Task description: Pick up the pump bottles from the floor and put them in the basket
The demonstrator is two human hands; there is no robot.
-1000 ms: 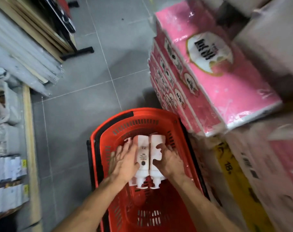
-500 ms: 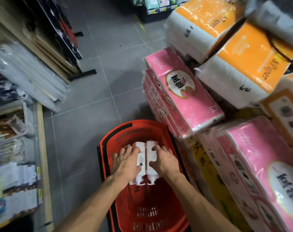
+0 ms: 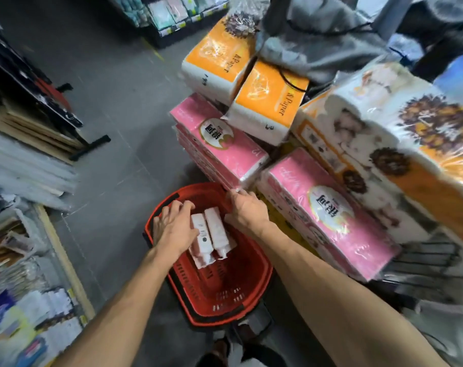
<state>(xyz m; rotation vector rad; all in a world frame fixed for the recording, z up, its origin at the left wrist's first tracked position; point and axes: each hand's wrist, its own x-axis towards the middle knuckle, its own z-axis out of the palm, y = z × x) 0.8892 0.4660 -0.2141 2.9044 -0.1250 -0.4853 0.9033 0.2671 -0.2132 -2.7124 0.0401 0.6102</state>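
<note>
Two white pump bottles [image 3: 210, 235] lie side by side inside the red plastic basket [image 3: 249, 295] on the grey floor, pump ends toward me. My left hand [image 3: 175, 227] lies flat beside the left bottle, fingers spread over the basket's far left rim, touching the bottle's side. Over the basket's far right rim hovers my right hand [image 3: 246, 211], fingers loosely curled and holding nothing, just clear of the right bottle.
Pink tissue packs [image 3: 219, 144] and orange paper packs [image 3: 225, 59] are stacked right beside the basket on the right. A shelf of packaged goods [image 3: 21, 300] runs along the left. Bare grey floor [image 3: 114, 168] lies beyond the basket. My shoes [image 3: 225, 350] show below.
The view has pulled back and up, so the basket looks smaller. Both hands have come off the bottles: the right has lifted to the far right rim, the left has slid aside.
</note>
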